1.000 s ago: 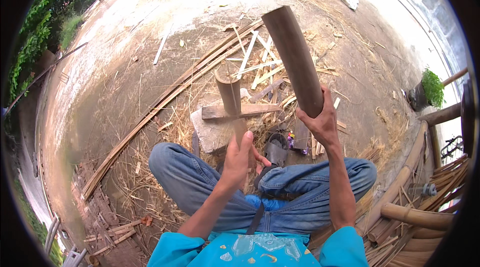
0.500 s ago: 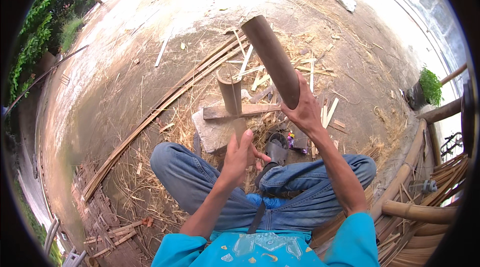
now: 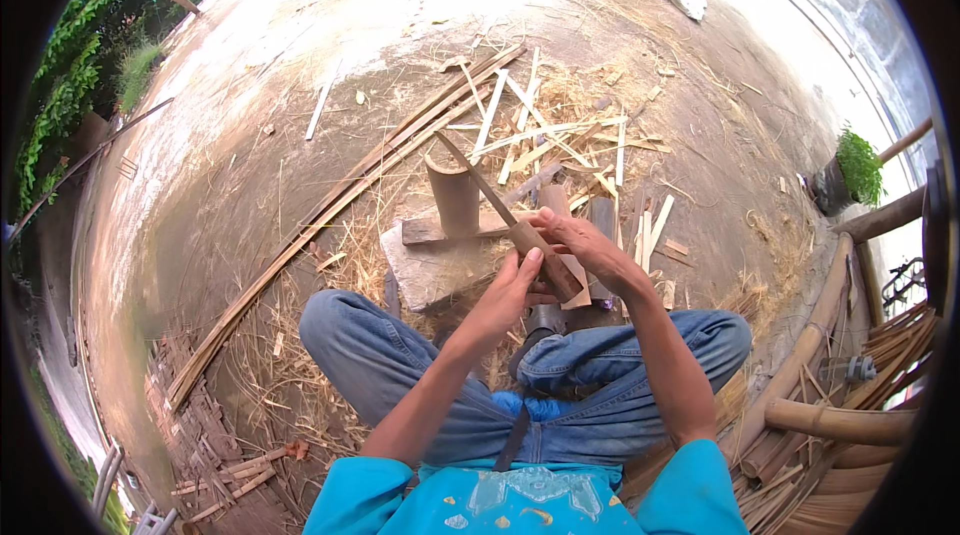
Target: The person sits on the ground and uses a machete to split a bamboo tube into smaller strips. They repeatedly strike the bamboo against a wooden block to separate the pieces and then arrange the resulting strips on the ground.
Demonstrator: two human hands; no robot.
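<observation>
A long-bladed knife (image 3: 487, 193) with a thick wooden handle (image 3: 547, 262) is tilted in front of me, its blade rising toward the far left. My left hand (image 3: 507, 295) is closed round the handle from the near side. On the handle's far side, close to the blade, the bent fingers of my right hand (image 3: 585, 243) grip it too. Just left of the blade, a piece of bamboo with a curved rim (image 3: 455, 203) stands upright by a wooden block (image 3: 420, 231) on a pale stone slab (image 3: 408, 270). My fingers partly hide the handle.
Long bamboo strips (image 3: 300, 230) stretch diagonally at the left. Pale split strips (image 3: 520, 130) and shavings litter the ground ahead. Dark pieces (image 3: 602, 220) lie beyond my right hand. Bamboo poles (image 3: 840, 425) stand at the right, with a potted plant (image 3: 858, 170) farther off.
My right hand has let go of the thick brown tube it held up and come down to the knife. The knife, blurred by my left hand before, now tilts between both hands.
</observation>
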